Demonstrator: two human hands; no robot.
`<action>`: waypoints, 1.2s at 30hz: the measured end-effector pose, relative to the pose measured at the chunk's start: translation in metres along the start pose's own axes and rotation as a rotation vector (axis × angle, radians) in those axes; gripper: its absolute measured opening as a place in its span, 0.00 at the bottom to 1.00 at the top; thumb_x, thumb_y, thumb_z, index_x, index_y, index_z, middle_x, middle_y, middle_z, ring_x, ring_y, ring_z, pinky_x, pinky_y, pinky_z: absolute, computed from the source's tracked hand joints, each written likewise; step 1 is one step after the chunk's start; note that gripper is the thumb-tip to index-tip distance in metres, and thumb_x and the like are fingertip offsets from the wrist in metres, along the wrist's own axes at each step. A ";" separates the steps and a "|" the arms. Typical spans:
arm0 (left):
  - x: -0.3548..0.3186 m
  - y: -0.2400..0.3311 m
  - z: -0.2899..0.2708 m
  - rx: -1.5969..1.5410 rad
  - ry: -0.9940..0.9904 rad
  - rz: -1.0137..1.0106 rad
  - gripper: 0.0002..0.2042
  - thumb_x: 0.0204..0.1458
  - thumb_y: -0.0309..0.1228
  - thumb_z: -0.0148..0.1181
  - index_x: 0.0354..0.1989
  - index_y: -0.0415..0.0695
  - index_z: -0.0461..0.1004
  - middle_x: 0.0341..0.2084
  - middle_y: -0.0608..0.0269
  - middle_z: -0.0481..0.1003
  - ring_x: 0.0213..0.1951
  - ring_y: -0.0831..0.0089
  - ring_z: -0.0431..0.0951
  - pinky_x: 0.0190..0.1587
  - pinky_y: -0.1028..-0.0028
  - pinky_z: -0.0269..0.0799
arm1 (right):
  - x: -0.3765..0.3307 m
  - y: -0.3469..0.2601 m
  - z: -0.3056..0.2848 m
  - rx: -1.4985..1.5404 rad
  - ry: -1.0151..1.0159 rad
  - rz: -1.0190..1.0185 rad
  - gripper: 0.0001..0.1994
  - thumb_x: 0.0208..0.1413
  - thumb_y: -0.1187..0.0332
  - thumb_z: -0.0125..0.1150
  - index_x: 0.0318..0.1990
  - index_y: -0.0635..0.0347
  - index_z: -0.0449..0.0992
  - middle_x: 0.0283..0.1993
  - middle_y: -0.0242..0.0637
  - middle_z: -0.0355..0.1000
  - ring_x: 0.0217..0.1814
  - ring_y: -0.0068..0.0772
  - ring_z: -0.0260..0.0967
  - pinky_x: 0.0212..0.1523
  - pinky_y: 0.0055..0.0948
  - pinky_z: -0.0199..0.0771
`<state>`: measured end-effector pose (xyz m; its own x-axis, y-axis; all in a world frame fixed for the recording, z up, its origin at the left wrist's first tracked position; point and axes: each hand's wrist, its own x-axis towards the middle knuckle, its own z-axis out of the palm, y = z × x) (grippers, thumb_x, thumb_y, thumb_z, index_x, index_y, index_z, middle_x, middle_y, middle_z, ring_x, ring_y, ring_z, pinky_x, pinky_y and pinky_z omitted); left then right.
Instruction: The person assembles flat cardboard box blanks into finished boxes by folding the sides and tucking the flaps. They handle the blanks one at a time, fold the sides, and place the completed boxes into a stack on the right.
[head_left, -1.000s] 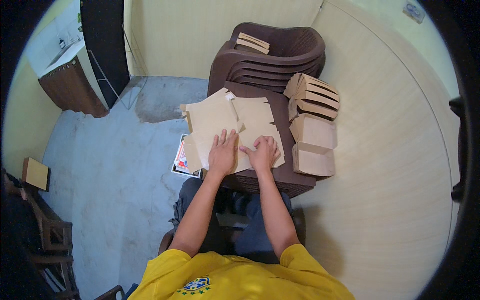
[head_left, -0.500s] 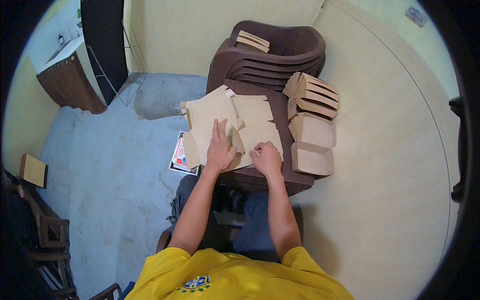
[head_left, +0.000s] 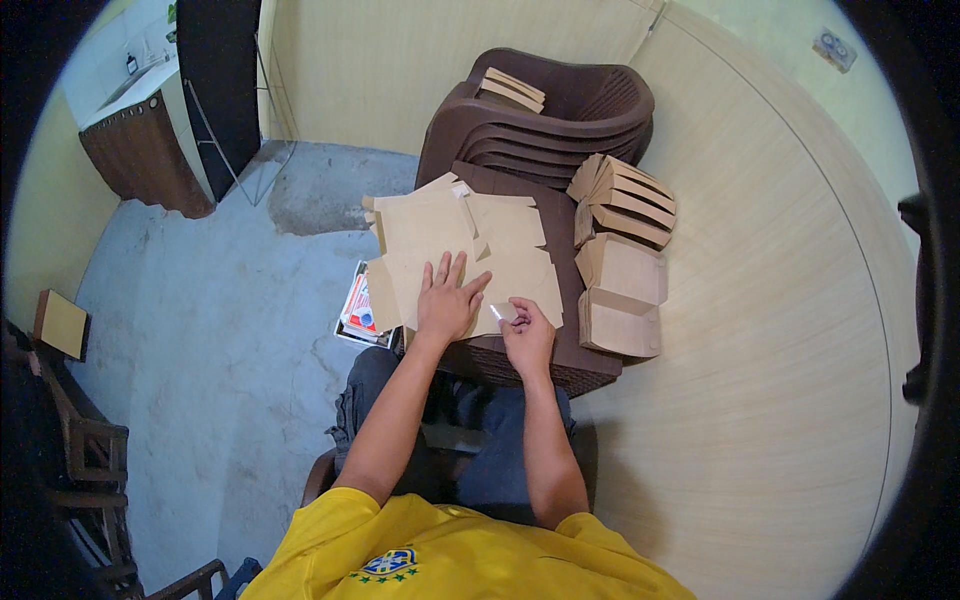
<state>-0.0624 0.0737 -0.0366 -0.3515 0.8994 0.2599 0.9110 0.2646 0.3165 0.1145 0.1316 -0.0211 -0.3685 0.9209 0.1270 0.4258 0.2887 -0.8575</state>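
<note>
Unfolded brown cardboard box blanks (head_left: 425,222) lie overlapping on a dark brown plastic table (head_left: 592,362) in front of me. My left hand (head_left: 447,303) rests palm down on the near blank with its fingers spread. Just right of it, my right hand (head_left: 530,337) pinches a small, shiny whitish piece (head_left: 503,312) between thumb and fingers, over the blank's near edge. The piece looks like a bit of clear tape or a label; its exact kind is too small to tell. Slits and flaps show along the blanks' edges.
An open cardboard box (head_left: 625,285) and a fanned stack of folded cardboard boxes (head_left: 630,200) sit at the table's right edge. Behind are stacked brown chairs (head_left: 540,125) holding more folded cardboard (head_left: 513,90). A box of printed papers (head_left: 358,312) stands at the table's left.
My left hand has shifted slightly down and right, and its fingers have spread. My right hand has drawn a little nearer to me, and the whitish piece now shows in its fingers.
</note>
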 end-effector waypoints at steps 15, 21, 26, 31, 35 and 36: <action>0.000 -0.008 -0.006 -0.051 -0.061 0.045 0.33 0.65 0.68 0.51 0.77 0.75 0.69 0.83 0.52 0.54 0.84 0.48 0.48 0.83 0.41 0.37 | -0.034 0.000 0.007 -0.193 0.054 -0.548 0.22 0.53 0.78 0.68 0.57 0.67 0.79 0.51 0.44 0.86 0.51 0.48 0.82 0.55 0.42 0.82; 0.003 -0.019 -0.016 -0.096 -0.182 0.110 0.41 0.57 0.71 0.57 0.79 0.73 0.66 0.85 0.51 0.48 0.85 0.50 0.42 0.84 0.44 0.33 | -0.034 -0.002 -0.015 -0.276 -0.049 -0.555 0.35 0.56 0.72 0.67 0.73 0.64 0.67 0.59 0.47 0.84 0.67 0.54 0.72 0.68 0.45 0.72; 0.008 -0.022 -0.019 -0.062 -0.315 0.140 0.48 0.48 0.66 0.67 0.81 0.71 0.62 0.86 0.49 0.42 0.86 0.48 0.37 0.84 0.43 0.30 | -0.049 -0.010 -0.017 -0.560 -0.211 -0.494 0.44 0.56 0.59 0.68 0.80 0.61 0.59 0.84 0.45 0.56 0.85 0.53 0.49 0.82 0.59 0.45; 0.009 -0.023 -0.023 -0.088 -0.328 0.144 0.51 0.43 0.65 0.69 0.81 0.71 0.62 0.86 0.48 0.42 0.86 0.48 0.37 0.84 0.44 0.30 | -0.034 -0.026 -0.006 -0.694 -0.205 -0.543 0.45 0.56 0.58 0.68 0.80 0.60 0.58 0.83 0.45 0.58 0.88 0.49 0.46 0.84 0.60 0.41; 0.006 -0.022 -0.018 -0.097 -0.258 0.112 0.44 0.49 0.64 0.64 0.79 0.73 0.66 0.85 0.54 0.46 0.86 0.52 0.40 0.84 0.46 0.31 | -0.036 -0.026 -0.012 -0.690 -0.232 -0.598 0.44 0.56 0.57 0.70 0.79 0.60 0.58 0.80 0.46 0.64 0.87 0.49 0.50 0.85 0.63 0.39; 0.005 -0.021 -0.015 -0.123 -0.231 0.101 0.40 0.53 0.63 0.62 0.78 0.74 0.67 0.85 0.55 0.47 0.85 0.52 0.41 0.84 0.46 0.31 | -0.041 -0.024 -0.014 -0.684 -0.226 -0.602 0.41 0.56 0.57 0.70 0.76 0.60 0.62 0.77 0.45 0.67 0.83 0.48 0.55 0.83 0.62 0.43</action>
<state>-0.0869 0.0678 -0.0285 -0.1894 0.9782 0.0855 0.9006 0.1383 0.4120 0.1313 0.0908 0.0016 -0.8060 0.5147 0.2923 0.4784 0.8572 -0.1905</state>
